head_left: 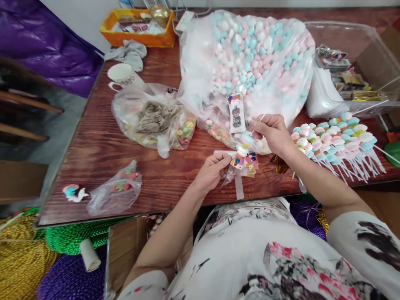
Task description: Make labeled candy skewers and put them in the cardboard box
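Note:
Low over the table's front, my left hand point(215, 168) is closed, thumb and fingers pinching the edge of a small clear bag point(229, 177). Beside its fingertips are small candies point(242, 150) in white, orange and green, and colourful printed packets point(250, 162). Farther right, my right hand point(270, 131) pinches a thin white stick point(263, 116); its lower end is hidden by the fingers. Just left of those fingers, a stack of printed cards with a code point(237, 116) leans on the large bag of pastel candies point(250, 54).
Candy skewers on white sticks point(337, 137) lie at right, before a clear bin point(350, 29). At left are a bag with brown cloth point(158, 116), a white mug point(125, 77), a small candy bag point(118, 187) and loose candy point(73, 192). An orange basket point(140, 39) stands behind.

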`<move>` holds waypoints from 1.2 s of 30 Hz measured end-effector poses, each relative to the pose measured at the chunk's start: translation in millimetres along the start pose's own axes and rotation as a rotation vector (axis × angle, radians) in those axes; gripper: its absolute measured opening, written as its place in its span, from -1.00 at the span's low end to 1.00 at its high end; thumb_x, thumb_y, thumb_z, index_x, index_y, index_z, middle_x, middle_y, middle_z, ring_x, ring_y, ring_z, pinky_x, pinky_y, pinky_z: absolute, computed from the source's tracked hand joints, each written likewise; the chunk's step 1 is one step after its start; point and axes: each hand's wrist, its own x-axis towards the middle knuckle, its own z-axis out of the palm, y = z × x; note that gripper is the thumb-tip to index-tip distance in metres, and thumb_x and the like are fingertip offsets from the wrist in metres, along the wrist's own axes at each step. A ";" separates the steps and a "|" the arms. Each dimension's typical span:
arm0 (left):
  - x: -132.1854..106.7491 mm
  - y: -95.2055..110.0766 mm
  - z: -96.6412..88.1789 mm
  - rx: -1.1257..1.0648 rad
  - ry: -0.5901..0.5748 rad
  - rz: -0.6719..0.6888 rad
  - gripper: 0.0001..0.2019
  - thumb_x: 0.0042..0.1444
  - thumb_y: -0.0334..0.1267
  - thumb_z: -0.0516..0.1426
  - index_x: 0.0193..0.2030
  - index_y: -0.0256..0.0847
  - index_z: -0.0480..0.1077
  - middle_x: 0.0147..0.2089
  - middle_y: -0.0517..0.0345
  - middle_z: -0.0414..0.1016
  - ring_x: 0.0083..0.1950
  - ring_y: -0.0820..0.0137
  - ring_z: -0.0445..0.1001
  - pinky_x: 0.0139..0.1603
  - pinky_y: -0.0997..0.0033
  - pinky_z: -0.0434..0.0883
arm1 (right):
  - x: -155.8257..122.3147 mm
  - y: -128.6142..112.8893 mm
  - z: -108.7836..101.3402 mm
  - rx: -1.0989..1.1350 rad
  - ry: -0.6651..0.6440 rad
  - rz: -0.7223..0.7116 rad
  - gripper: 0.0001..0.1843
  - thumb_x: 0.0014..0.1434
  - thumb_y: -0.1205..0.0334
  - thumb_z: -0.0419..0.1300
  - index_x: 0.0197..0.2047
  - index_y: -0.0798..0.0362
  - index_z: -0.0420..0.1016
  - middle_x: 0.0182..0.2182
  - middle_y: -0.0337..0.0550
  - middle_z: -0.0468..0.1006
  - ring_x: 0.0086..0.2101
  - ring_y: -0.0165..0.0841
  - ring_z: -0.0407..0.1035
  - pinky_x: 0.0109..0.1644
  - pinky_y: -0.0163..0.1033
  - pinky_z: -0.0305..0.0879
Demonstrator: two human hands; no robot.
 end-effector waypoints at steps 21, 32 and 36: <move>-16.1 -6.7 21.5 -0.097 -0.176 -0.131 -0.04 -0.26 -0.40 0.44 0.28 -0.03 0.09 -0.13 0.12 0.58 -0.32 0.30 0.63 -0.29 0.32 0.58 | 0.8 34.9 11.5 0.127 -0.318 0.340 -0.57 -0.04 -0.07 0.38 -0.62 0.11 0.44 -0.80 -0.38 0.24 -0.73 -0.59 -0.01 -0.64 -0.37 -0.20; -22.8 -7.3 20.2 -0.026 -0.145 -0.057 0.02 -0.20 -0.41 0.42 0.38 -0.10 0.00 -0.26 0.18 0.58 -0.29 0.30 0.62 -0.20 0.32 0.54 | -3.8 27.3 20.8 0.183 -0.197 0.184 -0.56 -0.03 -0.12 0.37 -0.57 0.10 0.45 -0.70 -0.33 0.34 -0.64 -0.55 0.13 -0.55 -0.37 0.02; -24.5 -6.6 17.6 -0.001 -0.143 -0.025 0.05 -0.20 -0.41 0.42 0.39 -0.09 -0.03 -0.25 0.18 0.59 -0.26 0.32 0.61 -0.18 0.34 0.53 | -1.9 19.0 11.2 0.147 -0.414 0.221 -0.55 -0.02 -0.12 0.37 -0.59 0.11 0.45 -0.72 -0.34 0.31 -0.66 -0.57 0.10 -0.57 -0.38 -0.04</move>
